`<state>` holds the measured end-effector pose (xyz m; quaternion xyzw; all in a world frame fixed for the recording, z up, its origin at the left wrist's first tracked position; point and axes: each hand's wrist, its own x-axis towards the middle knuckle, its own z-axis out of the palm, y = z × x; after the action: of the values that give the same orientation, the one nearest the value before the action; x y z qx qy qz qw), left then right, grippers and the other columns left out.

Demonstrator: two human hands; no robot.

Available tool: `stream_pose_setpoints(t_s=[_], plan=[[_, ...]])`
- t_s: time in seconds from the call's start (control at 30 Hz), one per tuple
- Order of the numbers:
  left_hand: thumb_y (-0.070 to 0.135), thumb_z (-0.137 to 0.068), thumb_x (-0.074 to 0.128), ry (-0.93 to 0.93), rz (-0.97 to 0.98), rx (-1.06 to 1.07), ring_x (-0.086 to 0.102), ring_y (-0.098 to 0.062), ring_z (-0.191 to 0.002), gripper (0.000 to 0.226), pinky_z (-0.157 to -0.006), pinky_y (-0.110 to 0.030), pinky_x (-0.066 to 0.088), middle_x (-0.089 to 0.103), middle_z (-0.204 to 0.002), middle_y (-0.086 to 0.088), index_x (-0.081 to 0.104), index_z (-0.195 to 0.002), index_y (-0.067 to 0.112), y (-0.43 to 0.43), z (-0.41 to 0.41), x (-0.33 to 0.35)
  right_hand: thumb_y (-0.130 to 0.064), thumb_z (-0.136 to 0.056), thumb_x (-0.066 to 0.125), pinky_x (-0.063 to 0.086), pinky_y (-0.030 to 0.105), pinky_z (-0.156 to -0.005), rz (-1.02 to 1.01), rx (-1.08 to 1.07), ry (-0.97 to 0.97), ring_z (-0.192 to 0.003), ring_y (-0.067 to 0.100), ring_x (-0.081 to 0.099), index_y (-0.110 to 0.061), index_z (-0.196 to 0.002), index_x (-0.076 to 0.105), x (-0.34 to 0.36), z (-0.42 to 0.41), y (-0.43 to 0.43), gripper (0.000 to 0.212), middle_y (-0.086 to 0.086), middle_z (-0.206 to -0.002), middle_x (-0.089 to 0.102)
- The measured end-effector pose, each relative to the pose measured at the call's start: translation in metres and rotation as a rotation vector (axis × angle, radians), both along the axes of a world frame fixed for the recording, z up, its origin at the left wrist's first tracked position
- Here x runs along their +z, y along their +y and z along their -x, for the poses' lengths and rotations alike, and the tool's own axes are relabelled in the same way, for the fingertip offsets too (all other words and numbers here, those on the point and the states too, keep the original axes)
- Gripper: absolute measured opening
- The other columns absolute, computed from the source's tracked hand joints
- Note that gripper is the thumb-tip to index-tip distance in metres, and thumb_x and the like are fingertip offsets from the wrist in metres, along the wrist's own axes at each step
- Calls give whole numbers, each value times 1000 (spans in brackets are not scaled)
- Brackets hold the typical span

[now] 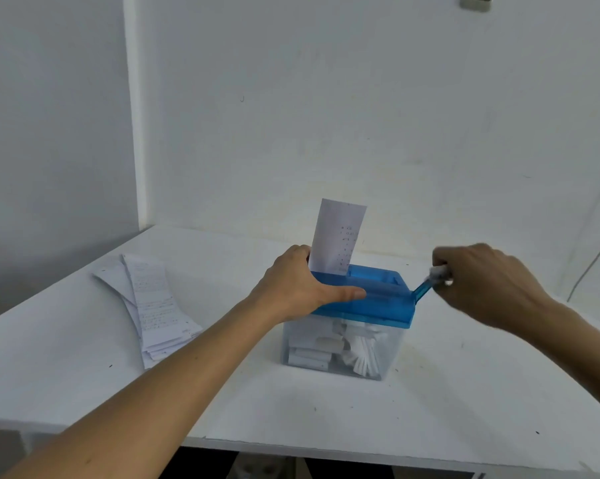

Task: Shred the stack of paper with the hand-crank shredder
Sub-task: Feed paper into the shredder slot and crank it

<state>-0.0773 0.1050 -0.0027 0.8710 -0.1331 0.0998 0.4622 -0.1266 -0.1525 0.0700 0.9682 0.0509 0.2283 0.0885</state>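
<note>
The left hand (302, 285) is clamping the left end of the hand-crank shredder's translucent blue plastic lid (371, 300). Its thumb is lying along the near edge and its other fingers are curling over the far side, mostly hidden. The right hand (485, 285) is pinching the white knob (438, 273) at the tip of the blue crank arm (423, 290), which is angling up and rightward from the lid's right end.

A narrow white printed paper strip (338, 236) is standing upright in the slot, just beside the left hand, with most of its length above the lid. The clear plastic bin (300, 335) underneath is holding white shreds (360, 352).

The stack of white printed strips (156, 305) is lying on the white tabletop (464, 392), well left of the shredder. Its long axis is running away from the person, so the left hand is likely the one to fetch from it.
</note>
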Motion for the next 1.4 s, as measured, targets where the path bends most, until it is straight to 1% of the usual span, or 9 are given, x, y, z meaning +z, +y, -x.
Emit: stream_pose_setpoints(t_s=[0.27, 0.47, 0.57, 0.73, 0.83, 0.97, 1.1, 1.2, 1.4], plan=[[90, -37, 70, -13, 9, -7, 56, -7, -102, 114, -77, -26, 53, 55, -120, 12, 47, -132, 31, -2, 0, -1, -35, -104, 49, 30, 26, -49, -24, 41, -133, -53, 15, 47, -18, -89, 44, -18, -72, 1, 23, -1, -72, 55], [90, -44, 76, -16, -7, 23, 59, -11, -107, 109, -86, -35, 60, 56, -122, 13, 47, -132, 32, -2, -2, -3, -20, -97, 55, 37, 26, -53, -178, -22, 90, -67, 19, 53, -19, -101, 48, -74, -77, 15, 7, 2, -88, 63], [95, -40, 70, -24, -32, 38, 58, -11, -105, 112, -87, -38, 60, 55, -120, 12, 48, -130, 33, -2, -1, -2, -17, -99, 54, 54, 31, -71, -307, -67, 178, -77, 19, 60, -17, -100, 50, -97, -56, 21, 4, 3, -93, 61], [94, -42, 68, -26, -56, 60, 58, -15, -106, 110, -88, -41, 60, 54, -120, 11, 48, -131, 34, -3, 1, -1, -33, -99, 58, 47, 16, -61, -271, -37, 343, -68, 6, 58, -26, -94, 50, -108, -10, 18, 12, -12, -81, 55], [103, -30, 60, -22, -73, 77, 59, -13, -105, 121, -87, -42, 60, 55, -117, 12, 49, -129, 34, -2, 1, 0, -42, -93, 63, 50, 20, -75, -150, -28, 375, -80, 4, 59, -36, -94, 47, -81, 27, 16, 17, -18, -93, 57], [99, -34, 62, -18, -84, 71, 58, -14, -106, 117, -89, -43, 59, 55, -118, 12, 48, -131, 34, -3, 3, 2, -44, -89, 63, 43, 26, -70, -11, -69, 299, -80, 10, 59, -36, -73, 46, -23, 46, 14, 24, -17, -85, 55], [92, -43, 68, -23, -82, 65, 58, -15, -106, 107, -88, -41, 59, 55, -119, 12, 50, -129, 32, -3, 5, 2, -31, -85, 67, 38, 25, -55, -82, -3, 218, -68, 6, 56, -29, -71, 54, 12, 20, 8, 19, -16, -70, 59], [90, -43, 68, -28, -76, 59, 58, -15, -106, 105, -89, -40, 59, 55, -120, 12, 50, -129, 32, -4, 6, 3, -27, -92, 63, 42, 29, -56, -110, 48, 127, -66, 11, 56, -26, -76, 49, 14, -12, 3, 21, -10, -75, 63], [91, -47, 70, -29, -77, 61, 58, -13, -105, 96, -87, -40, 59, 54, -115, 14, 47, -123, 37, -3, 5, -1, -38, -102, 51, 38, 32, -50, -113, 144, -32, -58, 21, 50, -21, -89, 38, -11, -66, -1, 25, -3, -70, 52]])
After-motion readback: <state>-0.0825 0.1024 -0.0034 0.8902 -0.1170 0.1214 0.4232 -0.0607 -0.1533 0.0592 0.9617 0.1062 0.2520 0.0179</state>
